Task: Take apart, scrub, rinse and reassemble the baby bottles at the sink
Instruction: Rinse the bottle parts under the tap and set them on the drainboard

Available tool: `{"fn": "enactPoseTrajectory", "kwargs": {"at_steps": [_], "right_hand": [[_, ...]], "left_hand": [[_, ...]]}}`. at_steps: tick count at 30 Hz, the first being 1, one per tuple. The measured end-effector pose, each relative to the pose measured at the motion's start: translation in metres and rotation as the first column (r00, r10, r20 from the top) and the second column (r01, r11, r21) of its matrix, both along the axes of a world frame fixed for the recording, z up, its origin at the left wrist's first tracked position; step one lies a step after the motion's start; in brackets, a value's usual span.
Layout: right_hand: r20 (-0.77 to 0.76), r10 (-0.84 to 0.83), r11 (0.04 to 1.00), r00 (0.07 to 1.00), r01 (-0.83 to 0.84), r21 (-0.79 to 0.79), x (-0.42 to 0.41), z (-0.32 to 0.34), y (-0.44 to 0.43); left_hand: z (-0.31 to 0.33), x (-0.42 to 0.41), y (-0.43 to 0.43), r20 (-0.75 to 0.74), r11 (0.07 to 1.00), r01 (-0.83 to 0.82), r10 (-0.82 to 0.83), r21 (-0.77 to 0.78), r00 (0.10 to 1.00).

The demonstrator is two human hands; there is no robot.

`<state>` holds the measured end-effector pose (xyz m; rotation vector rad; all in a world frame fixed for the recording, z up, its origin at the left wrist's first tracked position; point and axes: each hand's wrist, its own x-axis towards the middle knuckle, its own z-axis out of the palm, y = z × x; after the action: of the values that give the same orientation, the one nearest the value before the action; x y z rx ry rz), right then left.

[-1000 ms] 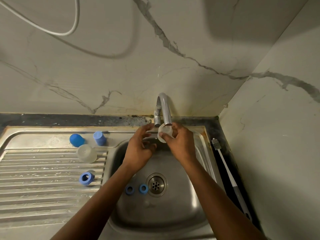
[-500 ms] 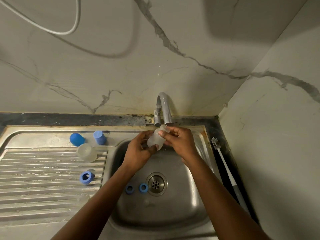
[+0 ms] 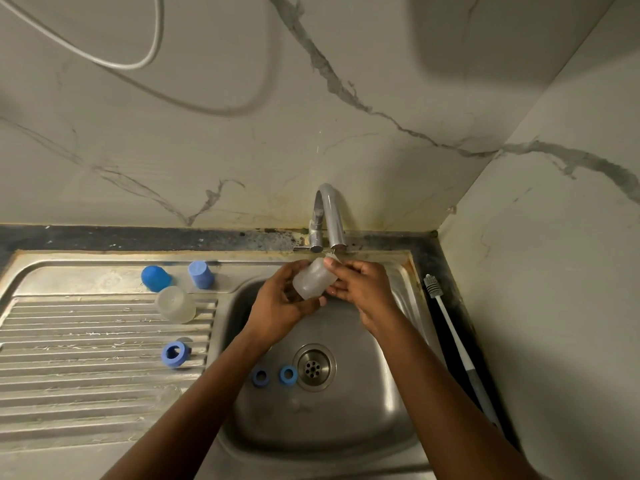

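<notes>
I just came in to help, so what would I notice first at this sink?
First, the left hand and right hand holding a clear bottle under the tap at the back of the basin. Then the bright blue bits: two blue rings lying beside the drain, and two blue caps on the draining board to the left.

Pale marble-veined walls (image 3: 381, 81) meet in a corner at right — a grey cable (image 3: 121, 66) loops across the back one.
</notes>
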<state>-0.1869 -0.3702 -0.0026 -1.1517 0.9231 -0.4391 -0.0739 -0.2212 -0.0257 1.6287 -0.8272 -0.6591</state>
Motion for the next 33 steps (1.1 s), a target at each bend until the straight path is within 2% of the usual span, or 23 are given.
{"fn": "enactPoseTrajectory", "kwargs": {"at_steps": [2, 5, 8, 13, 19, 21, 23, 25, 26, 27, 28, 29, 31, 33], "right_hand": [[0.052, -0.042, 0.984, 0.998, 0.032, 0.177, 0.000, 0.001, 0.002], [0.083, -0.127, 0.878, 0.988, 0.073, 0.473, -0.001, 0.001, 0.005], [0.130, -0.197, 0.778, 0.972, 0.075, 0.624, -0.002, -0.002, 0.008], [0.191, -0.222, 0.708, 0.956, 0.024, 0.705, 0.000, -0.008, 0.010], [0.162, -0.196, 0.759, 0.967, 0.045, 0.650, 0.004, -0.006, 0.010], [0.132, -0.149, 0.820, 0.980, 0.048, 0.571, 0.007, -0.004, 0.013], [0.114, -0.108, 0.905, 0.988, 0.050, 0.424, 0.009, -0.004, 0.014], [0.034, -0.047, 0.982, 0.998, 0.040, 0.185, 0.009, -0.003, 0.013], [-0.086, -0.001, 1.000, 0.996, -0.001, -0.025, 0.007, -0.002, 0.014], [-0.230, 0.030, 0.961, 0.973, -0.091, -0.260, 0.005, -0.002, 0.014], [-0.337, 0.043, 0.875, 0.941, -0.198, -0.442, 0.003, -0.004, 0.014], [-0.391, 0.050, 0.790, 0.919, -0.276, -0.547, 0.002, -0.006, 0.015], [-0.387, 0.054, 0.747, 0.920, -0.295, -0.597, 0.002, -0.008, 0.017], [-0.337, 0.032, 0.813, 0.941, -0.220, -0.539, 0.001, -0.010, 0.017]], "left_hand": [[0.002, -0.001, 0.001, -0.010, 1.000, -0.004, 0.004, -0.030, 1.000], [0.008, 0.000, -0.002, 0.024, 0.997, -0.033, 0.034, -0.076, 0.999], [0.014, 0.002, -0.005, 0.012, 0.994, -0.036, 0.038, -0.099, 0.999], [0.020, 0.001, -0.007, 0.007, 0.995, -0.009, 0.010, -0.099, 1.000], [0.020, 0.002, -0.002, -0.001, 0.996, -0.023, 0.023, -0.082, 1.000], [0.017, 0.002, 0.002, -0.023, 0.997, -0.039, 0.038, -0.067, 0.999], [0.013, 0.001, 0.007, -0.024, 0.998, -0.055, 0.055, -0.030, 0.998], [0.009, 0.000, 0.011, -0.022, 0.997, -0.073, 0.073, 0.023, 0.997], [0.008, -0.001, 0.012, -0.015, 0.996, -0.081, 0.082, 0.046, 0.997], [0.007, -0.001, 0.014, 0.001, 0.993, -0.093, 0.093, 0.070, 0.996], [0.006, -0.001, 0.015, 0.019, 0.990, -0.107, 0.106, 0.093, 0.994], [0.006, 0.000, 0.016, 0.032, 0.987, -0.118, 0.116, 0.113, 0.993], [0.005, 0.000, 0.018, 0.041, 0.986, -0.113, 0.109, 0.124, 0.993], [0.004, 0.000, 0.019, 0.047, 0.989, -0.097, 0.092, 0.115, 0.995]]}}
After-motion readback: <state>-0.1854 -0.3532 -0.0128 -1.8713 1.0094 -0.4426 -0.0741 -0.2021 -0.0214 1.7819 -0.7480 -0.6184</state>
